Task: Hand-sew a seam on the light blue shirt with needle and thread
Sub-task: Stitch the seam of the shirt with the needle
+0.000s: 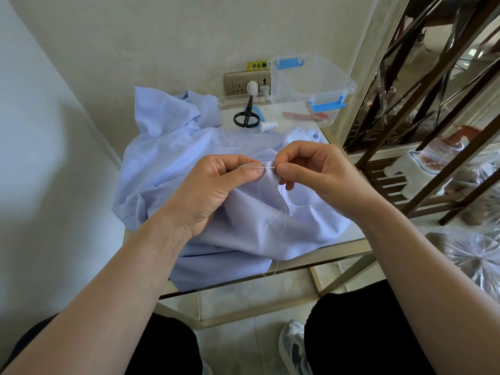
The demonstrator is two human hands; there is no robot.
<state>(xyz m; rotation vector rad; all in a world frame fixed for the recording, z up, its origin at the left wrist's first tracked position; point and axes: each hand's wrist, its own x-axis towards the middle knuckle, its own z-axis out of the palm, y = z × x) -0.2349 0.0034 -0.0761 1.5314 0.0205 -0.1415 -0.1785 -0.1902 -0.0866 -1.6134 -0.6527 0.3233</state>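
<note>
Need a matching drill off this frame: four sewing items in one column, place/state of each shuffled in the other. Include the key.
Things
1. needle
2. scissors
3. thread spool
4. plastic box

Places or states
A. white, lying on its side just right of the scissors
B. clear with blue latches, at the back right by the wall
C. level between the fingertips of the left hand and right hand, over the light blue shirt
D. black, flat behind the shirt, handles toward the person

Pairs: 1-C, 2-D, 3-A, 4-B
</note>
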